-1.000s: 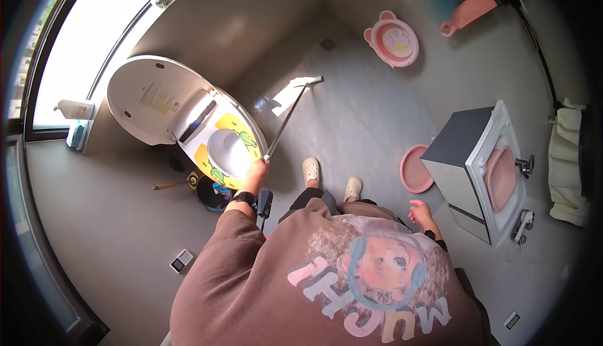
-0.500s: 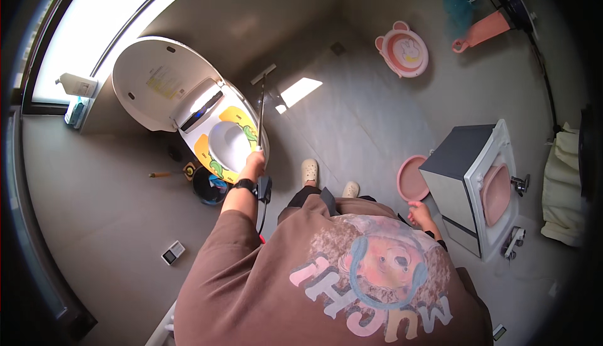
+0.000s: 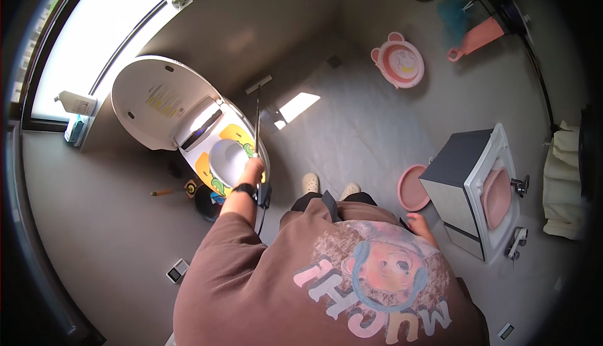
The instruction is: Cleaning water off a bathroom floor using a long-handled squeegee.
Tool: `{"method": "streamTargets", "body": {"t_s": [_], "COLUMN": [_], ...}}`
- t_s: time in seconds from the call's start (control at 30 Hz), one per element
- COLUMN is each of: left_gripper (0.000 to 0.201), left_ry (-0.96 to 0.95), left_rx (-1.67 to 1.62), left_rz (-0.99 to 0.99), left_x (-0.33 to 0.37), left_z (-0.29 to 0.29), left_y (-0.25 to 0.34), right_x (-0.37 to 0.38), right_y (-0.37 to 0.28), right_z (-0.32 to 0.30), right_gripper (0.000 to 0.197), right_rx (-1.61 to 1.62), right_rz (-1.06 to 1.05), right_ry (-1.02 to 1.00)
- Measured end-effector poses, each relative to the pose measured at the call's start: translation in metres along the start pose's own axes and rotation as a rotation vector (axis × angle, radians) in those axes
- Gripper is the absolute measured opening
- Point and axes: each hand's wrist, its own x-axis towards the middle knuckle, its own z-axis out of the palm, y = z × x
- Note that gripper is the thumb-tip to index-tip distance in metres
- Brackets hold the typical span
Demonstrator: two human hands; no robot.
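Observation:
My left hand (image 3: pixel 253 171) is closed round the handle of a long, thin-shafted squeegee (image 3: pixel 258 115). Its flat head is down by the base of the far wall, just beyond the toilet (image 3: pixel 186 142). The toilet lid is raised, and a yellow-and-green patterned child seat (image 3: pixel 203 165) rests on the bowl. A dark box-shaped thing (image 3: pixel 265 195) with a cord hangs by my left wrist. At my right side, my right hand (image 3: pixel 419 223) hangs with loosely bent fingers and nothing visible in them. Near it is a round pink basin (image 3: pixel 412 188).
A grey-and-white cabinet (image 3: pixel 455 167) with a sink holding a pink tub (image 3: pixel 496 198) stands at the right. On the far right hangs a pink eared basin (image 3: pixel 402 62). A dark bin (image 3: pixel 206 203) sits beside the toilet. A window (image 3: pixel 103 38) fills the upper left.
My view has shifted slightly, and the surroundings sit a little lower at the left. My left hand still grips the squeegee, moved slightly nearer me. My right hand has dropped closer to my side.

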Motion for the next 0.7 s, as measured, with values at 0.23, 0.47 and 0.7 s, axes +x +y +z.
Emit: {"method": "streamTargets", "body": {"t_s": [0.23, 0.47, 0.7], "left_gripper": [0.014, 0.040, 0.034], "left_ry": [-0.185, -0.206, -0.167], "left_rx": [1.152, 1.558, -0.057], "left_rz": [0.676, 0.729, -0.005], "left_x": [0.035, -0.062, -0.049], "left_z": [-0.085, -0.049, -0.155], "left_y": [0.038, 0.059, 0.128], "right_x": [0.008, 0.038, 0.055], "right_y": [0.002, 0.001, -0.067], "right_z": [-0.027, -0.019, -0.056], "right_gripper": [0.038, 0.037, 0.037], "right_rx": [0.066, 0.093, -0.094], "right_rz": [0.067, 0.036, 0.024], "right_ry": [0.037, -0.013, -0.104]}}
